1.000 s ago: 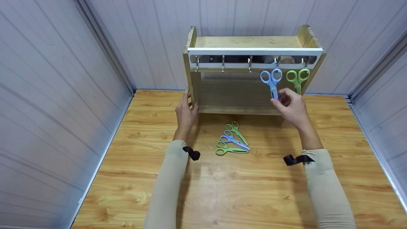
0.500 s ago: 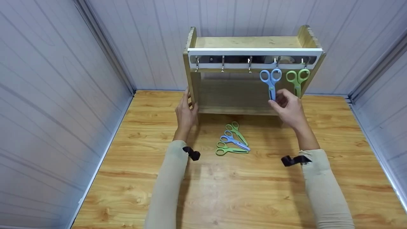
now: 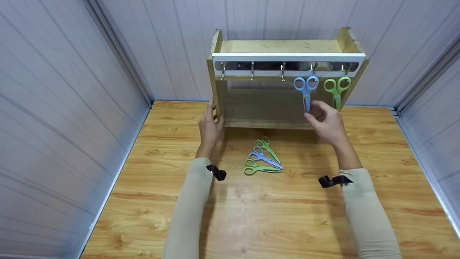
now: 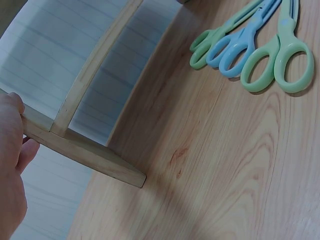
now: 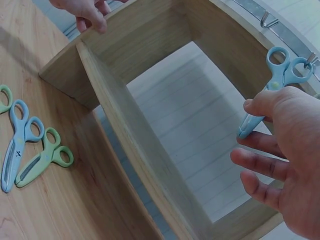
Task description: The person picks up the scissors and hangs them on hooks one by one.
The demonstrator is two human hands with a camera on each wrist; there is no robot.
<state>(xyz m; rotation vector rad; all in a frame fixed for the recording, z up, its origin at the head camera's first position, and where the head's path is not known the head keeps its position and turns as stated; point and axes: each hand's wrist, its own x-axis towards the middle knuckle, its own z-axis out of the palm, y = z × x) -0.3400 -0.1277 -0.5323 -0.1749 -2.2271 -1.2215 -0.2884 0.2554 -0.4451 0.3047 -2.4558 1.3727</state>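
Note:
My right hand (image 3: 327, 124) pinches blue scissors (image 3: 306, 90) by the blade end, handle loops up. One of their loops sits at a metal hook (image 5: 311, 60); in the right wrist view the hook seems to pass through it. Green scissors (image 3: 336, 90) hang from the rightmost hook, beside that hand. At the left, my left hand (image 3: 210, 127) holds the side panel of the wooden shelf (image 3: 216, 86), thumb in front and fingers behind. On the floor before the shelf lie green scissors (image 3: 267, 150), blue scissors (image 3: 265, 158) and another green pair (image 3: 262, 169), fanned out.
A white rail (image 3: 266, 57) with several metal hooks runs along the shelf's upper front; the three leftmost hooks carry nothing. Pale panelled walls (image 3: 172, 46) stand behind and at both sides. The wood-grain surface (image 3: 248, 216) extends toward the person.
My right hand and the lower end of the blue scissors it pinches have shifted slightly left, so the scissors hang straighter. The left hand stays on the side panel.

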